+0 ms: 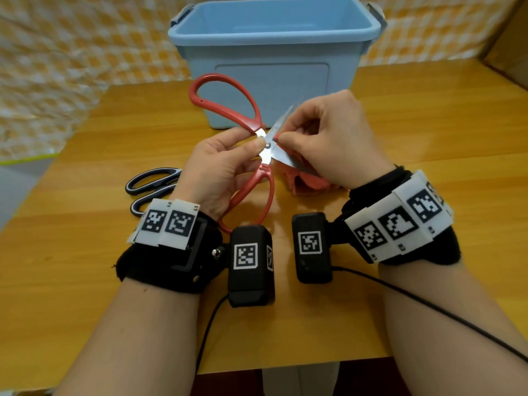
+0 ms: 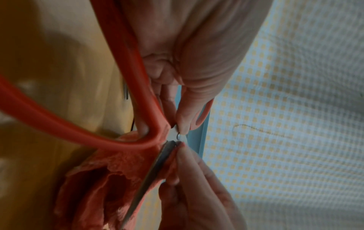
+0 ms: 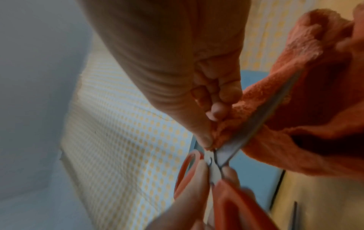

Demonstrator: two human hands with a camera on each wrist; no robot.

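1. Step in hand, by the look of it: wiping the blades of the red scissors (image 1: 267, 144), which are held spread wide just above the table (image 1: 400, 138) at the centre of the head view, in front of the blue bin (image 1: 271, 81)
2. The left hand (image 1: 217, 167) pinches the scissors at the pivot, thumb (image 2: 183, 123) on the metal beside the rivet; the lower red loop runs down under the palm
3. The right hand (image 1: 334, 138) has its fingers curled tight on an orange cloth (image 1: 303, 185); thumb and fingertips (image 3: 216, 112) press a fold of it against a blade right next to the pivot, and the rest of the cloth hangs below that hand
4. Next move, likely: draw the cloth along the blade from pivot to tip, away from the edge, with the left pinch steady so the blades do not swing closed on the fingers
5. A black pair of scissors (image 1: 171, 174) lies on the table at centre left
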